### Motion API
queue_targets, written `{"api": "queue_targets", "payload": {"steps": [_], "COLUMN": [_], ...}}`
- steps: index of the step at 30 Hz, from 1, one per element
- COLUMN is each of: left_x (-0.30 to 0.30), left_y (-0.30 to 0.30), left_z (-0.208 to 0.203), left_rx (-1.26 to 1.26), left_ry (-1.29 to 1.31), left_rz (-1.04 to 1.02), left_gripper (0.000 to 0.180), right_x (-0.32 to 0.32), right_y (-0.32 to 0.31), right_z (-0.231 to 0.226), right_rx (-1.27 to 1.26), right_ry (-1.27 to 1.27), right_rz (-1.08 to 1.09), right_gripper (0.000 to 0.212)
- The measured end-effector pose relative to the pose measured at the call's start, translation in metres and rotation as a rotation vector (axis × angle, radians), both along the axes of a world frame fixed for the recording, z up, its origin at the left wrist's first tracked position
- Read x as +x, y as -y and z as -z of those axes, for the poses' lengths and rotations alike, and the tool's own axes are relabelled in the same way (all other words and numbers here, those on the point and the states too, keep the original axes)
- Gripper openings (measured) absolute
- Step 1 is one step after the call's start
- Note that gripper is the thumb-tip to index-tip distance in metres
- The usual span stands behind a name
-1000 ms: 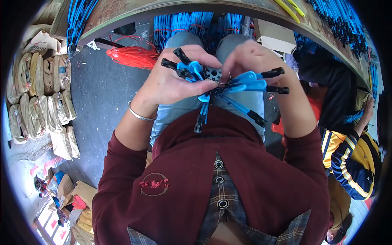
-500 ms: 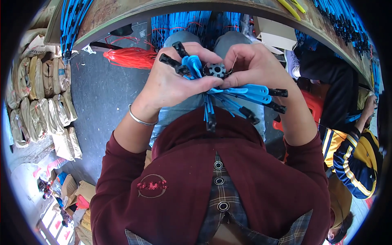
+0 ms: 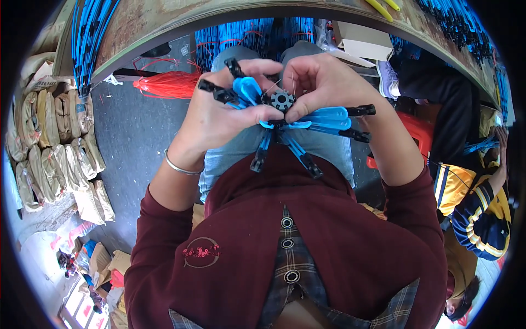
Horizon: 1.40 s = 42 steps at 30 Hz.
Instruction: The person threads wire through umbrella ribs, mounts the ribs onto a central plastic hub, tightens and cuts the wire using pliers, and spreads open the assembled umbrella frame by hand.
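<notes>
— Hands?
— Both pinch. My left hand [image 3: 219, 118] and right hand [image 3: 323, 82] grip the black hub [image 3: 282, 100] with blue spokes [image 3: 329, 118].
— Where?
— Over my lap, below the table [image 3: 164, 22].

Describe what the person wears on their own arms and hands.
Both hands are bare, with no gloves: left hand, right hand. A thin silver bangle circles the left wrist. Dark maroon sleeves are pushed up on the forearms, part of a maroon top with a small round embroidered emblem on the chest.
</notes>
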<state>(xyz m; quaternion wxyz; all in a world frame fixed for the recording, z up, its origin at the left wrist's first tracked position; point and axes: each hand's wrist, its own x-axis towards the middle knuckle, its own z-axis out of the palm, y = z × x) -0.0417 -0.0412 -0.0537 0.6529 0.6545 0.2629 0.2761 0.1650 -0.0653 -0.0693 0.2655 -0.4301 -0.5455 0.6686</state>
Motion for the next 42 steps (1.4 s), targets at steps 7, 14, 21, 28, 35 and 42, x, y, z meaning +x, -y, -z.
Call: {"api": "queue_targets", "payload": {"steps": [7, 14, 21, 28, 35, 42], "left_x": [-0.004, 0.0, 0.011, -0.013, -0.031, -0.015], "left_y": [-0.011, -0.034, -0.048, -0.029, 0.021, 0.022], "left_z": [0.005, 0.016, -0.021, -0.009, 0.003, 0.027], "left_rx": [0.123, 0.287, 0.979, 0.734, -0.085, 0.598], "left_ry": [-0.045, 0.014, -0.211, -0.305, 0.029, -0.283], "left_rz": [0.021, 0.223, 0.156, -0.145, -0.316, -0.364], "left_gripper": [0.038, 0.047, 0.052, 0.051, 0.051, 0.033], "right_x": [-0.002, -0.001, -0.008, -0.012, -0.018, -0.035], "right_y": [-0.024, -0.04, -0.026, -0.014, -0.001, 0.006], "right_z": [0.0, 0.008, 0.002, 0.0, 0.017, 0.008], "right_rx": [0.032, 0.101, 0.582, 0.361, 0.422, 0.47], "right_ry": [0.074, -0.015, 0.165, 0.196, 0.158, 0.301], "right_rz": [-0.242, -0.385, -0.418, -0.145, -0.006, 0.062], "right_gripper": [0.04, 0.054, 0.068, 0.072, 0.069, 0.072]}}
